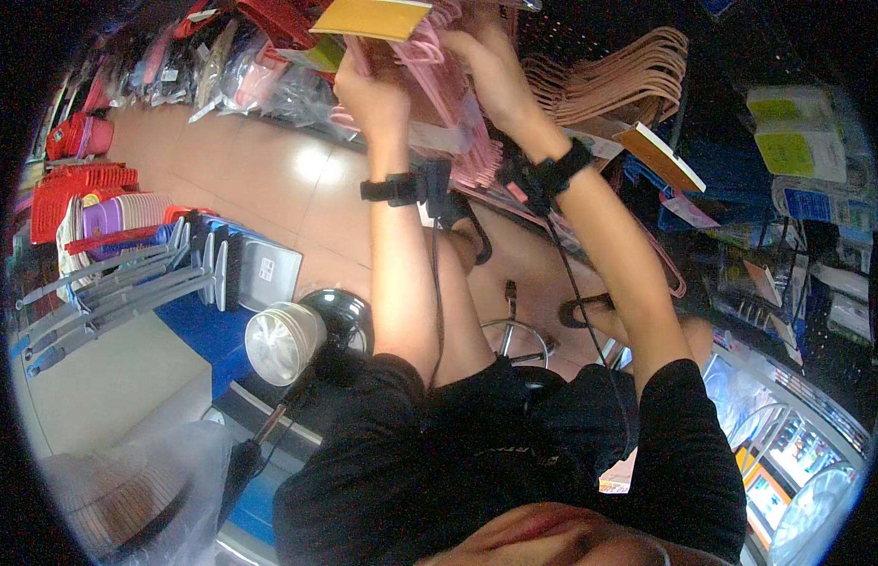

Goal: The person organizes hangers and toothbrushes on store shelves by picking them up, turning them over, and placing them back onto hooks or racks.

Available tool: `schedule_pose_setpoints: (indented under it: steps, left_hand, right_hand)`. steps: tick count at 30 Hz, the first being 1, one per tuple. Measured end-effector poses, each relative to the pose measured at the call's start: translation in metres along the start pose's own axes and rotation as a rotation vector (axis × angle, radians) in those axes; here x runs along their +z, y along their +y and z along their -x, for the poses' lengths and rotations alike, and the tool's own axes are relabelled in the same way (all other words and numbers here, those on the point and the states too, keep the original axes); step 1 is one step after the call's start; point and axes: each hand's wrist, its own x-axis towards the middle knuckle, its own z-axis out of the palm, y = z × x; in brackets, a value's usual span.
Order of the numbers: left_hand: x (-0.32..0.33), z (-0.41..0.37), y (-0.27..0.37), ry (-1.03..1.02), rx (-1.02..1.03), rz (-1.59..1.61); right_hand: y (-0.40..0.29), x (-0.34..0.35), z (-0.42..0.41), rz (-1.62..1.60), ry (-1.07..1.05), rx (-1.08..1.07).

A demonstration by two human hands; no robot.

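Note:
Both my hands are raised at a hanging display of pink clothes hangers [439, 78], near the top of the picture. The fingers of my left hand [375, 102] go up behind a yellow card [371, 19] and are partly hidden, beside the pink hangers. My right hand [492, 78] is blurred and lies against the right side of the hangers; whether it grips one cannot be made out. More pink hangers [474, 163] hang lower, between my wrists. To the right of my right hand hangs a row of beige-pink hangers [616, 78].
Grey-handled brushes [127, 283], a grey dustpan [269, 272] and stacked purple baskets [120, 216] stand at the left. A white bucket [283, 343] is near my left elbow. Plastic-wrapped goods [255, 81] hang at the upper left. A chrome-ringed stool [513, 339] stands by my legs; packaged goods hang right.

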Motion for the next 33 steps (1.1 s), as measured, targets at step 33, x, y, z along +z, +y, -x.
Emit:
schedule_pose_setpoints:
  steps: [33]
  left_hand:
    - [0.019,0.011,-0.013,0.022,-0.183,0.420]
  right_hand:
    - [-0.015,0.018,0.003,0.120,0.031,-0.019]
